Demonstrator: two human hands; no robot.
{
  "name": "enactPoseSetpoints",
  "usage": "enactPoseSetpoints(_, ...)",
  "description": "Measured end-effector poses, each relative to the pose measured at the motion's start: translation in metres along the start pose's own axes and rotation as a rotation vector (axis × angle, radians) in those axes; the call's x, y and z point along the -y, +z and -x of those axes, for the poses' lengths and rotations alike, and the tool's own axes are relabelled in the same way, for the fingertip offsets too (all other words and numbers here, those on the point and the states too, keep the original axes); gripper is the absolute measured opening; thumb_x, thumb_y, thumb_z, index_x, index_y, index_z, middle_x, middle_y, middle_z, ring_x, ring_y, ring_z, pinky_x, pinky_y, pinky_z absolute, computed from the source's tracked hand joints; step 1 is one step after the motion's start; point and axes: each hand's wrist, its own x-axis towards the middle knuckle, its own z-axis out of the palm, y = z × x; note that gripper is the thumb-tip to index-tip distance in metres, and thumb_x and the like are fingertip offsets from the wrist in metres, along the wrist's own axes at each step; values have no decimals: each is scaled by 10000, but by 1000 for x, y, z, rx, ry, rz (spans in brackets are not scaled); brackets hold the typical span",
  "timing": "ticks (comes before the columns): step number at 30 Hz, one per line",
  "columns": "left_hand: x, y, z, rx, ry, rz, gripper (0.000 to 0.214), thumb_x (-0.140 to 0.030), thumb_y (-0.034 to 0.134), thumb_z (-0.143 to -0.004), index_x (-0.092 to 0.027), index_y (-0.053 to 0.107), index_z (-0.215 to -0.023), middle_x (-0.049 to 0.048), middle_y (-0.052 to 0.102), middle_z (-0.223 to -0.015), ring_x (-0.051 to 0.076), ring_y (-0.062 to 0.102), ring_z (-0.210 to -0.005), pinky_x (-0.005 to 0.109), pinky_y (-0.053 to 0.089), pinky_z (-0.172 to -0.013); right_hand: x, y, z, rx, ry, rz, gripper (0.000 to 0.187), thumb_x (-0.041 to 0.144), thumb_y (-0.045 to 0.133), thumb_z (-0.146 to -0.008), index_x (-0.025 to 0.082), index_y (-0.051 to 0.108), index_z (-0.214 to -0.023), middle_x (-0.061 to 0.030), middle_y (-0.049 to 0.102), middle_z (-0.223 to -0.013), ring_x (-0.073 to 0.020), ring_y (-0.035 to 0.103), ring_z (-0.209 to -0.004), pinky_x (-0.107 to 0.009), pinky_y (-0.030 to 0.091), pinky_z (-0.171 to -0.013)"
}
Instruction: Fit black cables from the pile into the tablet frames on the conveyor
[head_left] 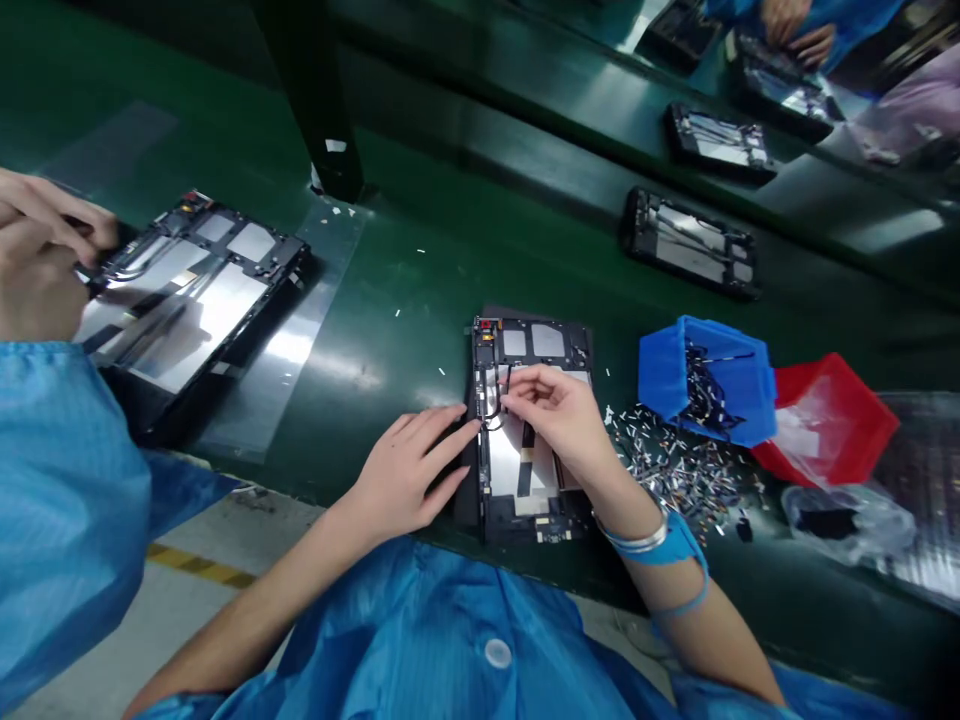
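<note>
An opened tablet [506,460] with silver battery plates and black flex strips lies on a dark pad in front of me. My right hand [551,405] is over its upper middle, thumb and forefinger pinched on a thin black cable [493,415] that curves toward the tablet's left edge. My left hand [416,465] lies with fingers stretched out, their tips at the left edge of the tablet beside the cable. A blue strap and a pale bangle circle my right wrist.
Right of the tablet stand a blue bin [709,380] with black cables and a red bin [832,420]. Small scraps [690,470] lie before them. At left, a co-worker's hands [45,250] work at another tablet [195,300]. More tablets [690,245] lie beyond; a post [315,100] rises behind.
</note>
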Motion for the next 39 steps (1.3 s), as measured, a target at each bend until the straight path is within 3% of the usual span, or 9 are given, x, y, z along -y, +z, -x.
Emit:
enactPoseSetpoints(4,0,-2,-2,-23,-54,48,251,-194,504,-901,-116,568,-1130,167,637,-1201,252,626,-1053,369,509,-834,3,0,2,69,52,-60,176,260,723,-678,186,664,-827,7,662,-708,-104,608,-647,-251,494,-583)
enactPoseSetpoints(10,2,0,-2,-9,-38,53,331,-167,498,-890,-124,529,-1217,172,621,-1234,267,618,-1075,384,508,-827,1,-2,-1,73,50,-96,194,269,751,-680,191,656,-829,10,663,-720,-98,610,-640,-259,525,-606)
enactPoseSetpoints(15,2,1,-2,-22,-51,58,285,-125,496,-873,-118,551,-1153,174,632,-1212,260,628,-1049,378,507,-827,0,-3,-1,106,52,-136,204,294,764,-674,200,649,-814,19,660,-707,-97,612,-632,-253,525,-600)
enactPoseSetpoints(23,3,0,-2,33,3,49,390,-99,475,-861,-138,543,-1243,184,594,-1259,281,593,-1113,399,502,-845,-2,-1,-5,-29,-110,276,101,191,660,-749,187,682,-847,12,655,-708,-82,546,-591,-213,407,-491)
enactPoseSetpoints(39,4,4,-2,71,13,-32,506,-81,469,-854,-159,487,-1354,179,589,-1268,289,576,-1134,399,495,-845,6,-5,-4,48,-240,483,103,162,636,-801,217,708,-850,41,616,-655,-75,499,-550,-220,402,-507)
